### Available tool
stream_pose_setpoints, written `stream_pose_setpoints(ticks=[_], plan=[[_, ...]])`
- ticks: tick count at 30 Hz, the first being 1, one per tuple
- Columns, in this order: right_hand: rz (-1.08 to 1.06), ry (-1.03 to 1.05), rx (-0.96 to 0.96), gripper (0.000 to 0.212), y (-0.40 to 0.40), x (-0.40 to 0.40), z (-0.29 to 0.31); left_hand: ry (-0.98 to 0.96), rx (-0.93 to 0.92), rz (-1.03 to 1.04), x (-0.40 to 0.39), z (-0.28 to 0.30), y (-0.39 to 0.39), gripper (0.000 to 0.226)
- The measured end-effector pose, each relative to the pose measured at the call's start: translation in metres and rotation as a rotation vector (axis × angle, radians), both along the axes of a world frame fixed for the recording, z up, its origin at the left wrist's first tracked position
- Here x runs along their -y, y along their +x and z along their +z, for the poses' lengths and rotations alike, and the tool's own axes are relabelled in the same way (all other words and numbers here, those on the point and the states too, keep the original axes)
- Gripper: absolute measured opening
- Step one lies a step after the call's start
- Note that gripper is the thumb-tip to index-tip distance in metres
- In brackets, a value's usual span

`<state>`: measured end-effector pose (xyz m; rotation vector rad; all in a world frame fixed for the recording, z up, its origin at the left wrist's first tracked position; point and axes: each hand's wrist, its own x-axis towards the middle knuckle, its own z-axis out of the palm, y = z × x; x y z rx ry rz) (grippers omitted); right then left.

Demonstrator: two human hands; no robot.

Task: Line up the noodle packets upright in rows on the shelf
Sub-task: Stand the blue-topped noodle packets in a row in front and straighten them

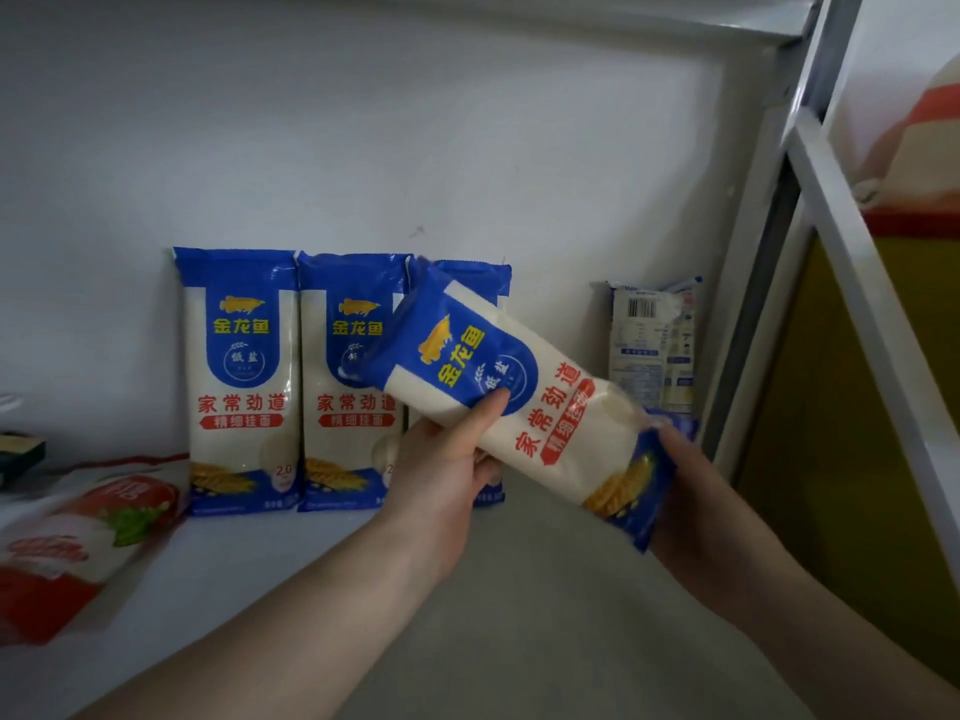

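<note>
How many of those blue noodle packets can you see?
5: three upright against the wall, one in both hands, one back-to-front at right. Others may be hidden.

Light is looking dim and flat, bluish, no hard shadows falling on my shelf (545, 589). Whole frame is reading soft; red bag (78, 532) at left is blurring. Wide lens is bending the frame post (769, 226) at right.
</note>
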<state>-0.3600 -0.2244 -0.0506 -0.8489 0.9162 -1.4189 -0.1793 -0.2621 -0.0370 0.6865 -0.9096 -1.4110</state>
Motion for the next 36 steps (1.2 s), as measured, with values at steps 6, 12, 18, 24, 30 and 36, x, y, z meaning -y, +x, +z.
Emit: stream_pose_setpoints(ticks=[6, 12, 18, 24, 30, 36], plan=[[0.146, 0.038, -0.309, 0.066, -0.017, 0.007, 0.002, -0.100, 0.188, 0.009, -0.002, 0.005, 0.003, 0.029], [0.414, 0.066, -0.624, 0.081, -0.026, 0.008, 0.015, -0.119, 0.332, -0.007, -0.006, 0.003, 0.001, 0.028], [0.298, 0.038, -0.900, 0.035, -0.006, 0.000, 0.007, -0.155, 0.339, -0.030, -0.015, -0.003, -0.013, 0.018], [0.121, 0.018, -0.770, 0.034, -0.009, -0.003, -0.007, -0.168, 0.385, -0.109, -0.018, -0.005, -0.019, 0.029], [0.068, 0.022, -0.660, 0.039, -0.011, -0.013, -0.002, -0.138, 0.463, -0.137, -0.030, -0.012, -0.022, 0.038], [0.089, 0.018, -0.601, 0.039, -0.014, -0.030, 0.006, -0.116, 0.441, -0.143, -0.046, -0.007, -0.026, 0.036]])
